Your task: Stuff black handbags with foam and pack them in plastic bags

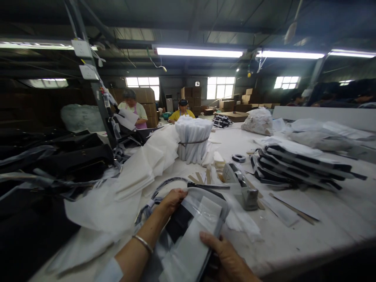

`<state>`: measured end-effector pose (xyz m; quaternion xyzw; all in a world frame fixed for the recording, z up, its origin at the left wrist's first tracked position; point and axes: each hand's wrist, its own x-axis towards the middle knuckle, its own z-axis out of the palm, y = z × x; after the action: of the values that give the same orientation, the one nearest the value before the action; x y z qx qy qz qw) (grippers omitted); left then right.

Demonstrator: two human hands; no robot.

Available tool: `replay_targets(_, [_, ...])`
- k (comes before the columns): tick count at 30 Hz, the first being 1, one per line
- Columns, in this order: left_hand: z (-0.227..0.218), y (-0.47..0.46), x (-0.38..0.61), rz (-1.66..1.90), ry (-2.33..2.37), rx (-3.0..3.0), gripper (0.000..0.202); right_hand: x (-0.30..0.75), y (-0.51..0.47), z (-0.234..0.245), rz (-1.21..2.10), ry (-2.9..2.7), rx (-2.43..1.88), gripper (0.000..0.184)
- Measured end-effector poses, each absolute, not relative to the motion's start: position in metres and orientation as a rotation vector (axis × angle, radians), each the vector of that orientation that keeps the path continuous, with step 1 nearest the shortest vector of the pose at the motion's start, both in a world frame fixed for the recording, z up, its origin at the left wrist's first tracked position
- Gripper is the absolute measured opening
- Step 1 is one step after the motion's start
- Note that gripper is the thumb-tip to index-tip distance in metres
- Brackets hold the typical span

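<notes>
A black bag [179, 221] covered partly by white sheet and clear plastic is tilted up at the table's front edge. My left hand [173, 200] pinches its upper left edge, and a bracelet shows on that wrist. Lower down on the right side, my right hand [221, 248] grips the same bag, thumb on the white sheet [194, 241] and fingers hidden behind. A plastic-wrapped handle [160, 190] curves out to the left of the bag. Just beyond stands a tape dispenser [241, 186].
White wrapping sheets [141, 164] spread to the left, beside a tied bundle of white rolls [194, 139]. Stacked black pieces with white wrapping [293, 164] lie at right, near thin strips [293, 209]. Black bags [85, 156] pile up at far left. Two people work across the table.
</notes>
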<state>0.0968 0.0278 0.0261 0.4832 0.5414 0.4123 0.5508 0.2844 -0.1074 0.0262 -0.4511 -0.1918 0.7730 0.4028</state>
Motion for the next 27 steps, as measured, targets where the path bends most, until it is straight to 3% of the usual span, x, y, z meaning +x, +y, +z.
replay_targets(14, [0.042,0.028,0.107,1.035,1.273,1.075,0.040,0.284,-0.111,0.025,1.882,-0.555,-1.126,0.077])
replay_targets(27, [0.043,0.042,0.121,0.853,1.443,1.083,0.029,0.284,-0.116,0.005,1.815,-0.470,-1.071,0.073])
